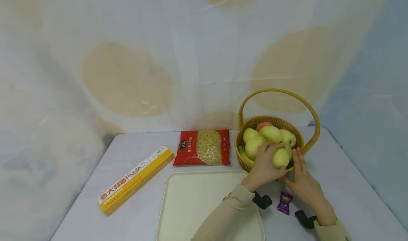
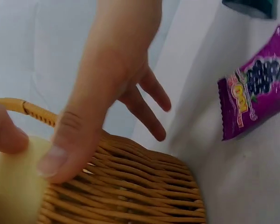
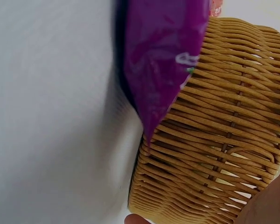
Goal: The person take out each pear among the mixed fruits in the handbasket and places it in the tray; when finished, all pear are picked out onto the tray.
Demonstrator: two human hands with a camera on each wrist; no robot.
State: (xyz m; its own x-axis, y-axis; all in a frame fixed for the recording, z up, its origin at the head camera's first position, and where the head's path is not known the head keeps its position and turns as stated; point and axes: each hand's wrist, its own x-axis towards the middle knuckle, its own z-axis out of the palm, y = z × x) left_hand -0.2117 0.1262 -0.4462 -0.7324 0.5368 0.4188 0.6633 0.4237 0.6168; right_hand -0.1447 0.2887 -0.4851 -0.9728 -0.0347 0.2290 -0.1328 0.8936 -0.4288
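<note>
My left hand [image 1: 266,163] reaches over the near rim of a wicker basket [image 1: 241,163] and grips a yellow-green pear [image 1: 281,158]. In the left wrist view a thumb and a fingertip lie against that pear [image 2: 16,179]. My right hand [image 1: 304,186] touches the near right side of the basket, fingers straight beside the pear. Behind the held pear, the basket holds several more pears [image 1: 270,134] and a reddish fruit [image 1: 264,126] at the back. The right wrist view shows the woven basket wall [image 3: 224,112] close up, with part of the hand at the right edge.
A small purple wrapped candy [image 1: 284,202] lies in front of the basket, between the forearms. A cream tray [image 1: 204,198] sits below the left arm. Behind it lies a red bag of pasta [image 1: 208,147]. A yellow and white pasta box [image 1: 137,179] lies slanted at left.
</note>
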